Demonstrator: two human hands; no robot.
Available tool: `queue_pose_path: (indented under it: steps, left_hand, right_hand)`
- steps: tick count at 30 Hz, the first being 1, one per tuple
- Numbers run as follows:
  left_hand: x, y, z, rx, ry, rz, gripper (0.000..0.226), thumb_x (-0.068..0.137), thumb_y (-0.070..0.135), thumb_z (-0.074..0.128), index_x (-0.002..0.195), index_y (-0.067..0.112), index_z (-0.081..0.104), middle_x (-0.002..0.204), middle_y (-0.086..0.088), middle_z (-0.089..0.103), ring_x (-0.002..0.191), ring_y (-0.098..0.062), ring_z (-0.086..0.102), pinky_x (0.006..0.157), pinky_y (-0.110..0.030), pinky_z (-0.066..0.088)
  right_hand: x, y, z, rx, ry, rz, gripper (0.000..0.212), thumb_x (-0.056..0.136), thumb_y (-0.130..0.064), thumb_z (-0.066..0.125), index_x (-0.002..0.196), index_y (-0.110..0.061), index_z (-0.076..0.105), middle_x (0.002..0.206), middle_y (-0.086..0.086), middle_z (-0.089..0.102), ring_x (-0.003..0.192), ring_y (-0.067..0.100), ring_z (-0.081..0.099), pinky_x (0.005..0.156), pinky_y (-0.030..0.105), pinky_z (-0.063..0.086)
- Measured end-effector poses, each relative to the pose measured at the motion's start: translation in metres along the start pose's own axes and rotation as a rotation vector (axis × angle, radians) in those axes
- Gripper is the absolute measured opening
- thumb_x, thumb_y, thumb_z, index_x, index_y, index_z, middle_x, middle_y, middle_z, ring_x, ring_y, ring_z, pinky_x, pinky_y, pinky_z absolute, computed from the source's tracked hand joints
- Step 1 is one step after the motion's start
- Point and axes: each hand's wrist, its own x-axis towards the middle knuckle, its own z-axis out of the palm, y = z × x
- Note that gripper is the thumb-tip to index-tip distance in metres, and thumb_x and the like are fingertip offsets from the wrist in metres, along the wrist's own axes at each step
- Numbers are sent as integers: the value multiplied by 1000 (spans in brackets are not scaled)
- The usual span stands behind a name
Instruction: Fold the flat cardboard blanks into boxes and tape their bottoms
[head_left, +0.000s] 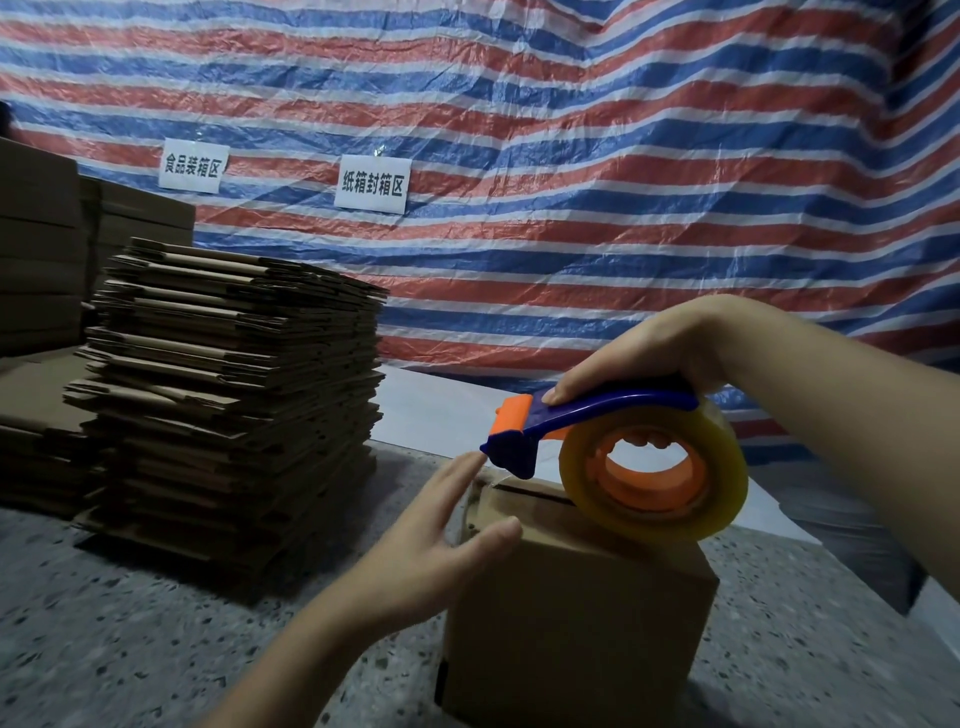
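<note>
A folded brown cardboard box (576, 613) stands on the speckled floor in front of me, its closed flaps facing up. My right hand (660, 348) grips the blue and orange tape dispenser (613, 452), whose clear tape roll rests on the box top. The dispenser's nose sits at the box's far left edge. My left hand (447, 525) lies with straight fingers against the box's left top edge, fingertips just under the dispenser's nose. A tall stack of flat cardboard blanks (234, 405) stands to the left.
More flat cardboard and brown boxes (41, 244) are piled at the far left. A red, white and blue striped tarp (571, 182) hangs behind, with two white paper signs (373, 184) on it. The speckled floor (130, 639) spreads around the box.
</note>
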Motion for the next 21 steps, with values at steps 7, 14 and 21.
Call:
queue_pose_path:
  steps: [7, 14, 21]
  left_hand:
    - [12, 6, 0, 310, -32, 229, 52, 77, 77, 56, 120, 73, 27, 128, 40, 39, 121, 13, 39, 95, -9, 35]
    - [14, -1, -3, 394, -59, 202, 70, 77, 82, 44, 138, 49, 32, 133, 34, 38, 124, 6, 39, 104, -29, 41]
    - [14, 0, -7, 473, -78, 183, 93, 69, 93, 34, 149, 45, 28, 122, 62, 12, 120, 31, 19, 97, -6, 29]
  right_hand:
    - [4, 1, -2, -2, -20, -2, 45, 81, -54, 72, 105, -15, 66, 82, 6, 77, 62, 16, 73, 54, 26, 57]
    - [4, 2, -5, -39, -39, -10, 60, 63, -56, 77, 104, -14, 68, 83, 7, 77, 63, 17, 73, 55, 27, 57]
    - [-5, 28, -22, -41, -61, 59, 66, 57, -58, 82, 103, -12, 71, 87, 10, 77, 66, 19, 73, 56, 29, 57]
